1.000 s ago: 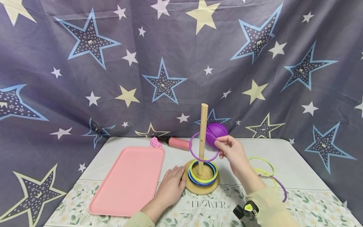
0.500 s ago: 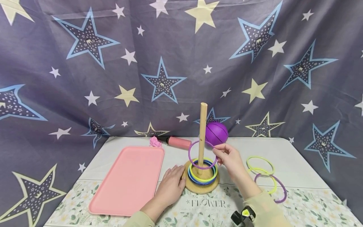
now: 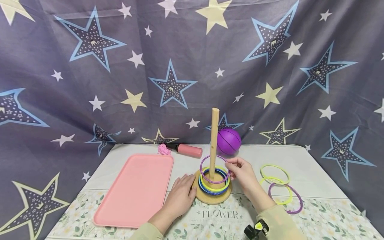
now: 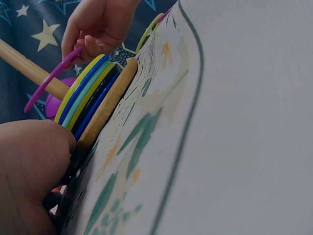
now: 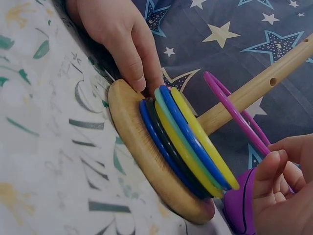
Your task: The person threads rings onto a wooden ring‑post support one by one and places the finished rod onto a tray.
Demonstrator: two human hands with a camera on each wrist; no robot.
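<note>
My right hand [image 3: 242, 171] pinches the right side of a purple ring [image 3: 202, 164] between thumb and fingers. The ring encircles the wooden peg [image 3: 214, 133] and hangs tilted, apart from the stack below in the right wrist view. That stack [image 5: 188, 132] of several yellow, blue, green and dark rings lies around the peg on the round wooden base [image 3: 210, 199]. My left hand [image 3: 181, 195] lies with fairly straight fingers against the left edge of the base.
Two yellow rings [image 3: 286, 200] and a purple ring [image 3: 301, 203] overlap on the table at right. A pink tray [image 3: 135, 190] lies at left. Behind are a purple ball [image 3: 229, 141], a pink pump [image 3: 190, 150] and a crumpled pink thing [image 3: 164, 149]. A starry cloth hangs at the back.
My right hand has lowered the purple ring along the peg, closer to the stack. The left hand has stayed at the base.
</note>
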